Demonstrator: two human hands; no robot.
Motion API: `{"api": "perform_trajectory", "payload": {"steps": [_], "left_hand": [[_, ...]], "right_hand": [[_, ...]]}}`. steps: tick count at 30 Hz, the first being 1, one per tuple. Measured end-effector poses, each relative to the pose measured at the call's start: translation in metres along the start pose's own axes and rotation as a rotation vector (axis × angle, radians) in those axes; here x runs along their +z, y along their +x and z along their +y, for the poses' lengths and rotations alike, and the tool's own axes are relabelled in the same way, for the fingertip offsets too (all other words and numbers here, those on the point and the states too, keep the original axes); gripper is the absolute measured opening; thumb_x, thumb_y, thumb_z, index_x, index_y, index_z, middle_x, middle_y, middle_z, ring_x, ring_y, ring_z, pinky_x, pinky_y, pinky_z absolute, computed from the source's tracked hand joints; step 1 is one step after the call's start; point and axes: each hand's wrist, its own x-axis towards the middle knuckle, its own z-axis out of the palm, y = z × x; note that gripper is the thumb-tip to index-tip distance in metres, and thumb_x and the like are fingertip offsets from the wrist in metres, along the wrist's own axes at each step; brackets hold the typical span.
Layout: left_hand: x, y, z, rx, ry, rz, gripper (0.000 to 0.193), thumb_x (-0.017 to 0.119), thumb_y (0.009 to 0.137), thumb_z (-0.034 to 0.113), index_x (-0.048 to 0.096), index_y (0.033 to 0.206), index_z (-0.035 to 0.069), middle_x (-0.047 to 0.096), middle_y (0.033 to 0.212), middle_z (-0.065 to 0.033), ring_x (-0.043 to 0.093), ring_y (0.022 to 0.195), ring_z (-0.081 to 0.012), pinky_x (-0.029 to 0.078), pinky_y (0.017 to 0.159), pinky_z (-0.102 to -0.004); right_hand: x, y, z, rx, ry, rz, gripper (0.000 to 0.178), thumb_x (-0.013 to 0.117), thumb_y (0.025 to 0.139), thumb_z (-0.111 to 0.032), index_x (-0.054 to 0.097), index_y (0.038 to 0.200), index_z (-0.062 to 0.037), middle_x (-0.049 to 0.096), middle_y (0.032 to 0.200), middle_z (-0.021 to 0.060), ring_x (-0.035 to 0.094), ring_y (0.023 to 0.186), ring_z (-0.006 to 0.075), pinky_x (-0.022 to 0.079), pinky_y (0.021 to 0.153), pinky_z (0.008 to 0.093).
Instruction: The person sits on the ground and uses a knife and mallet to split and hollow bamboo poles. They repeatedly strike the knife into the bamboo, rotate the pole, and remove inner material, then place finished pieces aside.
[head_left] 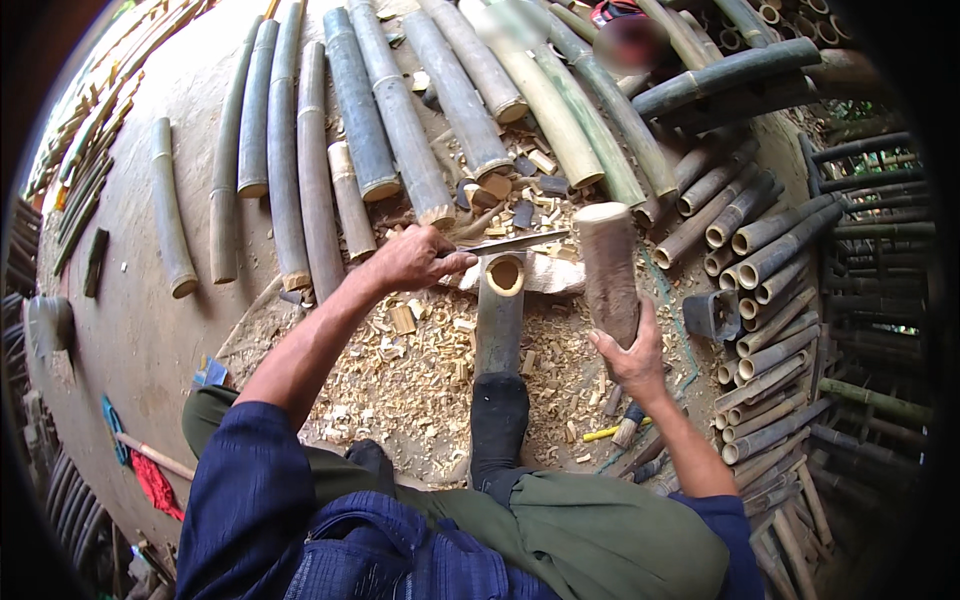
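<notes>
Right grip [632,352] around wooden mallet [607,268]

A green bamboo tube [499,320] stands near the middle of the frame, its hollow open end up. A flat metal blade [515,242] lies level just above that rim. A thick, dark wooden mallet [608,270] stands upright just right of them.

No packages, labels, signs or screens show anywhere in this view
</notes>
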Motion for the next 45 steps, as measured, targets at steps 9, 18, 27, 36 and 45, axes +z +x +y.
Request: {"api": "perform_trajectory", "payload": {"steps": [9,18,27,36,45], "left_hand": [[0.143,-0.022,0.090,-0.081,-0.853,0.172,0.041,0.060,0.109,0.042,0.074,0.107,0.003,0.065,0.074,-0.0051,0.062,0.070,-0.0137,0.050,0.062,-0.0321],[0.216,-0.031,0.131,0.121,-0.362,0.022,0.054,0.068,0.103,0.040,0.065,0.136,-0.003,0.069,0.125,-0.0237,0.062,0.127,-0.0397,0.047,0.110,-0.0467],[0.148,-0.117,0.062,-0.180,-0.435,-0.239,0.029,0.068,0.101,0.019,0.073,0.119,-0.003,0.078,0.102,-0.0141,0.073,0.089,-0.0201,0.058,0.082,-0.0367],[0.089,-0.159,0.024,-0.402,-0.594,0.195,0.023,0.067,0.100,0.015,0.075,0.114,-0.001,0.071,0.079,-0.0066,0.060,0.064,-0.0096,0.047,0.058,-0.0262],[0.125,-0.143,0.049,-0.361,-0.621,0.088,0.022,0.067,0.099,0.011,0.074,0.116,-0.001,0.074,0.086,-0.0065,0.064,0.071,-0.0095,0.051,0.064,-0.0256]], "right_hand": [[0.084,-0.143,0.069,0.427,-0.186,0.105,0.090,0.073,0.096,-0.041,0.030,0.158,0.0075,0.051,0.145,0.0286,0.050,0.137,0.0375,0.040,0.116,0.0468],[0.077,-0.083,0.055,0.419,0.138,0.361,0.047,0.064,0.088,-0.009,0.047,0.129,0.0052,0.065,0.108,0.0269,0.068,0.100,0.0403,0.054,0.090,0.0464],[0.077,-0.089,0.138,0.472,-0.374,0.338,0.059,0.068,0.097,-0.036,0.052,0.142,-0.0013,0.058,0.125,0.0265,0.061,0.113,0.0476,0.049,0.095,0.0582],[-0.016,-0.138,0.215,0.950,-0.492,0.164,0.065,0.080,0.088,-0.029,0.050,0.137,0.0014,0.069,0.121,0.0310,0.068,0.113,0.0472,0.056,0.097,0.0523],[-0.066,-0.119,0.174,0.493,0.046,0.822,0.045,0.058,0.104,-0.033,0.054,0.143,-0.0116,0.070,0.103,0.0147,0.072,0.072,0.0211,0.058,0.051,0.0318]]}}
